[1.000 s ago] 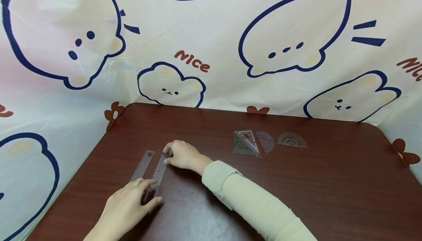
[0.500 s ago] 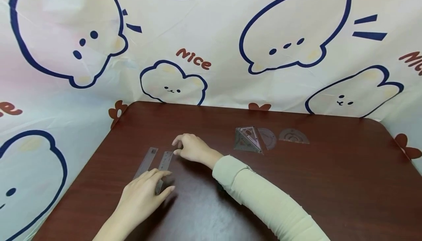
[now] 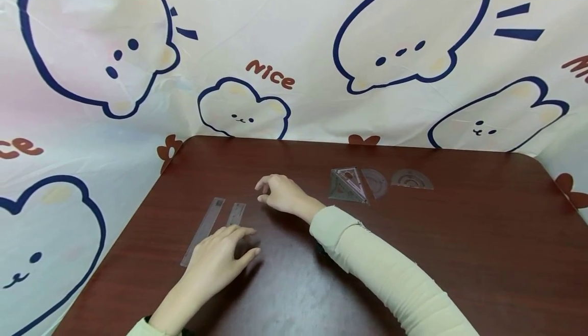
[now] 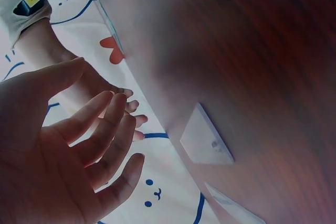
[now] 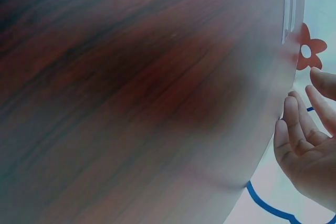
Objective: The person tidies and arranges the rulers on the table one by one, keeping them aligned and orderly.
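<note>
Two clear rulers lie side by side at the left of the table, both slanting away. The longer ruler shows nearly whole in the head view; the near part of the shorter ruler is hidden behind my left hand. That hand hovers over the shorter ruler with relaxed, parted fingers, holding nothing. Farther off and to the right, my right hand is raised over bare wood, its fingers loosely bent and empty. In the left wrist view, the left palm is apart from the rulers.
Toward the back right of the brown table lie clear set squares, overlapping, with a protractor beside them. Another protractor lies farther right. A printed cloth hangs around the table's back and sides.
My right hand has let go of the shorter ruler's far end and moved right, away from it. The left hand has lifted off the same ruler and shifted right. The head view has tilted slightly.
</note>
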Demonstrator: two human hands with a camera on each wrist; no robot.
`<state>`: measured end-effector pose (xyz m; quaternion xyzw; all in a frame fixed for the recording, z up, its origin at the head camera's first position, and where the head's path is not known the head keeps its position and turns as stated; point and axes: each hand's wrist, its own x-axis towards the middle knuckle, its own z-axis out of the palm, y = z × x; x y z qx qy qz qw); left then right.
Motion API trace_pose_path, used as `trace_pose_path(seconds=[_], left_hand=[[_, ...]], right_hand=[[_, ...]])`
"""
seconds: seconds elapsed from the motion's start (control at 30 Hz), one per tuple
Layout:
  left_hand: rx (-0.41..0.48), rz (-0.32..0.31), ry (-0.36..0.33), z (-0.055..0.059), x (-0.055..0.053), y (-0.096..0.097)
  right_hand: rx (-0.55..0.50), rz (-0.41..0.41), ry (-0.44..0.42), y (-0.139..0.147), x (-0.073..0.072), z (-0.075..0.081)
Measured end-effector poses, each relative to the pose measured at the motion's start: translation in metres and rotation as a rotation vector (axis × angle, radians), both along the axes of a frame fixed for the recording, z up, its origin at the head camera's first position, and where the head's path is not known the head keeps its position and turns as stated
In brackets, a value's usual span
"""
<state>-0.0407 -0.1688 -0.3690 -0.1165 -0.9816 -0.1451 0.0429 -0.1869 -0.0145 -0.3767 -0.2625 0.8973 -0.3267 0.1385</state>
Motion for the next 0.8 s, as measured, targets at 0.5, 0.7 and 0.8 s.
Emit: trace_pose_path(seconds=[0.5, 0.7, 0.8], left_hand=[[-0.009, -0.056, 0.007, -0.005, -0.012, 0.017], [-0.002, -0.067, 0.005, -0.002, -0.015, 0.023], [0.0, -0.08, -0.002, -0.001, -0.017, 0.027]], right_hand=[[-0.025, -0.012, -0.006, 0.025, -0.007, -0.001], [-0.033, -0.016, -0.002, 0.037, -0.01, -0.002], [-0.029, -0.018, 0.006, 0.043, -0.011, -0.001]])
